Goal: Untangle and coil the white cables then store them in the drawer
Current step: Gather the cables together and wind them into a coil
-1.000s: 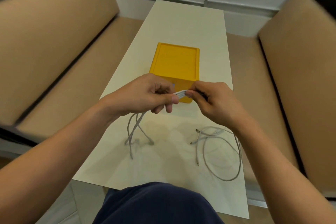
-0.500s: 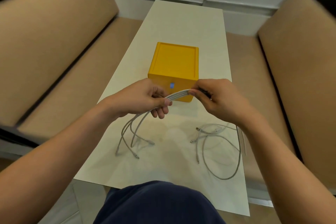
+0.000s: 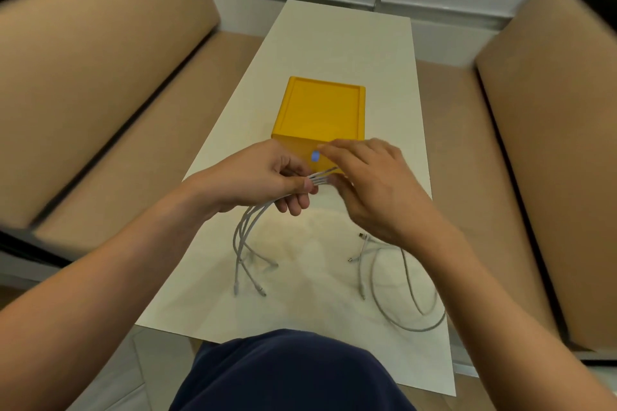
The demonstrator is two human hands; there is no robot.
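Observation:
My left hand (image 3: 267, 182) grips a folded bundle of white cable (image 3: 248, 227) between thumb and fingers. The bundle's loose ends hang down and reach the white table (image 3: 334, 43). Its short folded end sticks out to the right toward my right hand (image 3: 374, 187), which hovers there, blurred, with its fingers spread and fairly straight. Whether the thumb touches the bundle's tip I cannot tell. A second white cable (image 3: 397, 284) lies in loose loops on the table under my right forearm. Behind my hands stands the yellow drawer box (image 3: 320, 110), its drawer closed, with a small blue spot (image 3: 315, 156) on its front.
Tan sofa cushions flank the narrow table on the left (image 3: 100, 93) and right (image 3: 551, 143). A white wall panel runs along the far end. My dark blue lap (image 3: 293, 374) sits at the table's near edge.
My right hand has let go of the bundle's end and spread its fingers. The left hand keeps hold of the bundle, whose hanging ends have swung lower onto the table.

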